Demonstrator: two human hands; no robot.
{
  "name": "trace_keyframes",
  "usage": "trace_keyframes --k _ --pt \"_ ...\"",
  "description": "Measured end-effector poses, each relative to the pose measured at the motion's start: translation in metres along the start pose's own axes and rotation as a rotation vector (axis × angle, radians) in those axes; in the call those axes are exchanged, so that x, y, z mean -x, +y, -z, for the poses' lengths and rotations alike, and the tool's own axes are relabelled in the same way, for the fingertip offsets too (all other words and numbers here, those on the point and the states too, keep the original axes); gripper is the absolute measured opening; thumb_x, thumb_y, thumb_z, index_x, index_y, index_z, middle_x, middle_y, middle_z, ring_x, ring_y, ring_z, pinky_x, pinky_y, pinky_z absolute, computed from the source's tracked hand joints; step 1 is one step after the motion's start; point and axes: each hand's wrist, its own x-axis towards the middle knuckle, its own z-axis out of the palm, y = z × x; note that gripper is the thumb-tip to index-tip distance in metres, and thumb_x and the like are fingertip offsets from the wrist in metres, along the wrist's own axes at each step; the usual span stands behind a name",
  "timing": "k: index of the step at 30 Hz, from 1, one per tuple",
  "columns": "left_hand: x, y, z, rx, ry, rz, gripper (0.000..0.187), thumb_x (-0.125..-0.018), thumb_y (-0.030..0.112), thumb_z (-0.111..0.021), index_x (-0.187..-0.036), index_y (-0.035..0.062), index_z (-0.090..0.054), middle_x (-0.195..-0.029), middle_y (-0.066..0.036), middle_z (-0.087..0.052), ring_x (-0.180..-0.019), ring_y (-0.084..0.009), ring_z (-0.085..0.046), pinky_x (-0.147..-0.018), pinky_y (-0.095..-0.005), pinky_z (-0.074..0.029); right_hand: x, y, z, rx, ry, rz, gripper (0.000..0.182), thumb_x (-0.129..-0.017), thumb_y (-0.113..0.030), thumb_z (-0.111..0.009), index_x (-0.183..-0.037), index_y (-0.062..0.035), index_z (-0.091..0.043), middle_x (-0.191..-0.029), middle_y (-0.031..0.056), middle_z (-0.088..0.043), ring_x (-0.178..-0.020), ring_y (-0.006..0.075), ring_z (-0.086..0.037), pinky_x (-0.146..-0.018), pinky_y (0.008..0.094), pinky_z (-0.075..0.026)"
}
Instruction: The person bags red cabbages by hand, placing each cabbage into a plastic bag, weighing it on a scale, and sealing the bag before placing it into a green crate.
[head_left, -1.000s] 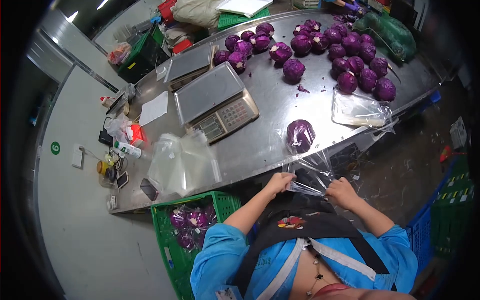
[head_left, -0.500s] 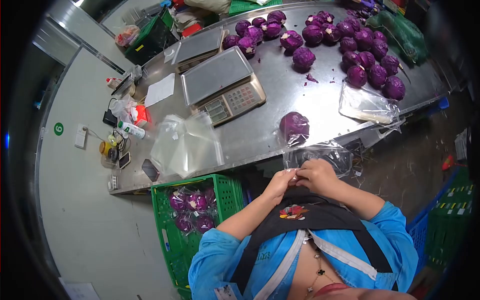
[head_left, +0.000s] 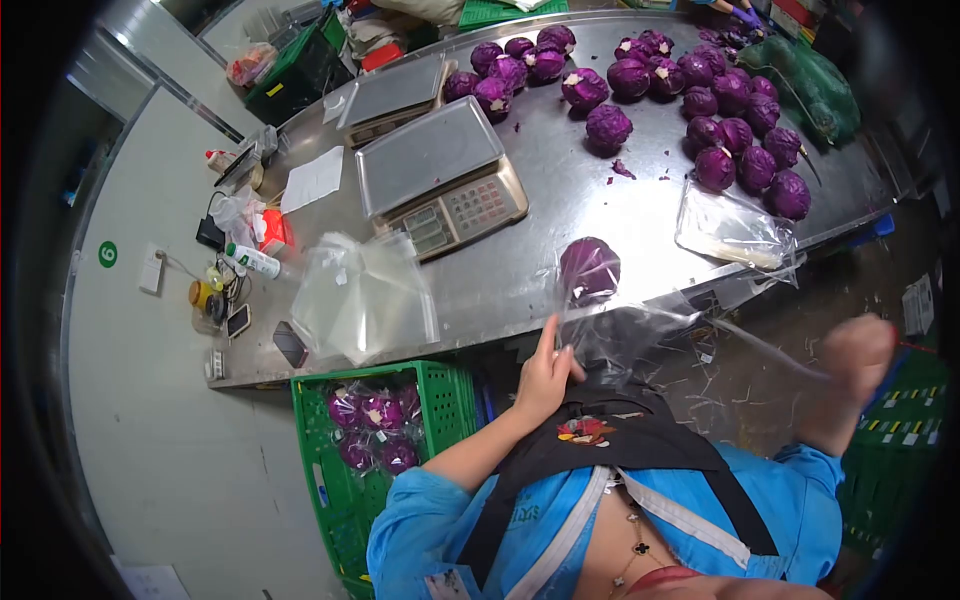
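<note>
A red cabbage (head_left: 590,268) rests near the front edge of the steel table, with clear plastic around its lower side. From it a crumpled clear plastic bag (head_left: 625,335) hangs over the edge. My left hand (head_left: 543,382) is beside the bag's left side, index finger stretched up and thumb apart; any grip on the film is not visible. Far out to the right, my right hand (head_left: 858,358) is blurred and looks closed. A thin strip of clear film (head_left: 768,346) runs taut from the bag to it.
Two scales (head_left: 432,165) and a stack of clear bags (head_left: 362,300) lie on the steel table (head_left: 500,290). Several red cabbages (head_left: 735,95) fill the back right. A green crate (head_left: 447,410) with wrapped cabbages stands below left. Another person's gloved hand (head_left: 745,15) shows at the back.
My hands were together at the bag; my right hand has swung far right, drawing out a strip of film. The left stays by the bag, its fingers now extended.
</note>
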Motion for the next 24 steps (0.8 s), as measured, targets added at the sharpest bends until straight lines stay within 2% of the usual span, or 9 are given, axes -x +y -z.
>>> trace_keyframes --k 4,7,8,11,14,15,17,18,24 --pt "0.001 -0.017 0.038 -0.057 -0.021 -0.565 0.038 -0.083 0.005 -0.046 -0.12 -0.0042 -0.042 -0.054 -0.004 -0.055 -0.051 -0.0157 -0.054 -0.058 -0.0272 -0.044 -0.02 0.002 0.112 1.246 0.266 -0.817 0.017 -0.077 -0.02 -0.058 -0.084 -0.005 -0.061 -0.079 0.0094 -0.06 -0.069 0.0176 -0.059 -0.057 0.0301 -0.047" --pt "-0.031 -0.054 0.06 0.008 0.258 0.015 0.045 -0.075 0.012 -0.06 -0.115 -0.0019 -0.045 -0.07 -0.009 -0.059 -0.072 -0.0218 -0.057 -0.072 -0.0334 -0.044 0.07 0.091 0.213 1.875 -0.405 -1.2 0.082 -0.057 -0.028 -0.077 -0.124 -0.0016 -0.039 -0.121 0.0196 -0.047 -0.111 0.0288 -0.047 -0.091 0.0353 -0.039" --pt "-0.044 -0.058 0.055 0.012 0.272 0.011 0.045 -0.075 0.012 -0.06 -0.115 -0.0019 -0.045 -0.07 -0.009 -0.059 -0.072 -0.0218 -0.057 -0.072 -0.0334 -0.044 0.041 0.111 0.157 1.309 -0.077 -1.015 0.091 -0.052 -0.021 -0.08 -0.127 -0.0007 -0.033 -0.125 0.0191 -0.042 -0.116 0.0303 -0.041 -0.095 0.0368 -0.036" --pt "-0.069 -0.054 0.028 -0.697 0.139 -0.395 0.075 -0.062 0.032 -0.072 -0.122 0.0028 -0.039 -0.129 -0.019 -0.033 -0.117 -0.0282 -0.034 -0.095 -0.0411 -0.026 -0.01 0.176 0.07 1.525 -0.065 -0.603 0.096 -0.053 -0.016 -0.08 -0.13 -0.0005 -0.024 -0.129 0.0186 -0.037 -0.12 0.0291 -0.037 -0.097 0.0349 -0.033" --pt "-0.096 -0.046 0.001 -0.831 0.122 -0.715 0.062 -0.069 0.031 -0.067 -0.117 -0.0011 -0.044 -0.115 -0.019 -0.049 -0.106 -0.0266 -0.047 -0.088 -0.0384 -0.035 -0.023 0.256 0.054 1.347 -0.294 -0.075 0.075 -0.061 -0.01 -0.074 -0.124 0.0023 -0.035 -0.118 0.0216 -0.047 -0.113 0.0289 -0.045 -0.093 0.0337 -0.036" --pt "-0.106 -0.055 -0.001 -0.835 0.131 -0.709 0.062 -0.069 0.031 -0.067 -0.117 -0.0011 -0.044 -0.115 -0.019 -0.049 -0.106 -0.0266 -0.047 -0.088 -0.0384 -0.035 -0.033 0.274 0.049 1.135 -0.339 -0.179 0.055 -0.067 -0.01 -0.069 -0.114 0.0032 -0.044 -0.106 0.0197 -0.054 -0.101 0.027 -0.051 -0.087 0.0331 -0.04" --pt "-0.127 -0.086 -0.002 -0.04 -0.081 0.249 0.038 -0.08 0.027 -0.055 -0.104 -0.0025 -0.053 -0.089 -0.017 -0.062 -0.085 -0.0231 -0.058 -0.078 -0.0341 -0.042 -0.051 0.298 0.049 0.656 -0.126 -0.534 0.022 -0.077 -0.011 -0.058 -0.093 0.0038 -0.056 -0.082 0.0146 -0.061 -0.079 0.0216 -0.059 -0.074 0.03 -0.045" --pt "-0.135 -0.096 -0.006 0.392 0.207 0.187 0.029 -0.086 0.023 -0.045 -0.095 -0.0024 -0.056 -0.062 -0.009 -0.061 -0.057 -0.015 -0.056 -0.065 -0.0265 -0.043 -0.058 0.309 0.053 0.379 0.127 -0.764 0.017 -0.081 -0.012 -0.052 -0.082 0.0035 -0.058 -0.072 0.0115 -0.062 -0.069 0.0182 -0.06 -0.067 0.0277 -0.047" --pt "-0.165 -0.1 -0.003 0.361 0.612 0.18 0.024 -0.086 0.024 -0.048 -0.092 0.0009 -0.054 -0.1 -0.016 -0.058 -0.088 -0.0194 -0.056 -0.078 -0.0303 -0.041 -0.048 0.349 0.065 0.094 0.467 -1.032 0.033 -0.088 -0.032 -0.045 -0.078 -0.0019 -0.054 -0.064 0.0087 -0.058 -0.057 0.0186 -0.057 -0.05 0.0278 -0.047"
